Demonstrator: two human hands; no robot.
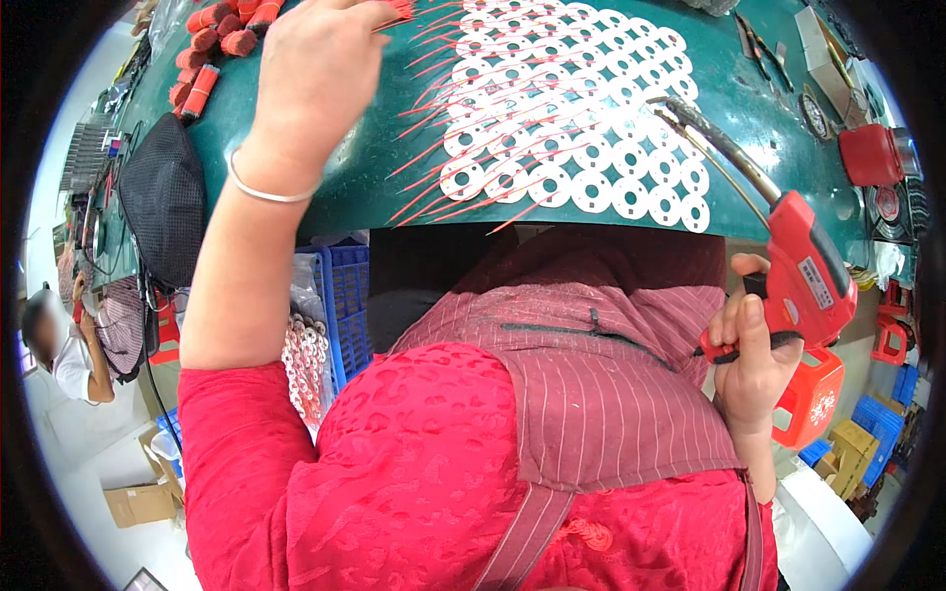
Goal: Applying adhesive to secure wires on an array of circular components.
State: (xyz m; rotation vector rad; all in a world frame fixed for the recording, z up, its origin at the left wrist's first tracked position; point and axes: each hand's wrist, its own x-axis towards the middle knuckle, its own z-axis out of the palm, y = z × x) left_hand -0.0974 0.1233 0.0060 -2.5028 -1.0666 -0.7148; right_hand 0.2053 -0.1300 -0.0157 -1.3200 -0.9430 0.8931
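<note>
My right hand (754, 360) grips the handle of a red-and-black soldering gun (813, 271). The gun's long metal nose points up and left, its tip over the right part of the white discs. These round, holed discs (592, 155) lie edge to edge in rows on the green table. Thin red wires (419, 163) run out leftward from the discs, some across the table's front edge. My left hand (325, 74) is raised at the top left, its fingers closed at a small bunch of red wires (398, 10); the fingertips are partly cut off by the frame.
Bundles of red wire (200, 92) lie at the table's far left, near a black mesh cover (165, 177). Hand tools (759, 49), a red container (870, 155) and a solder reel (816, 115) stand right. A blue crate (347, 305) is below the edge. Another person (74, 355) sits far left.
</note>
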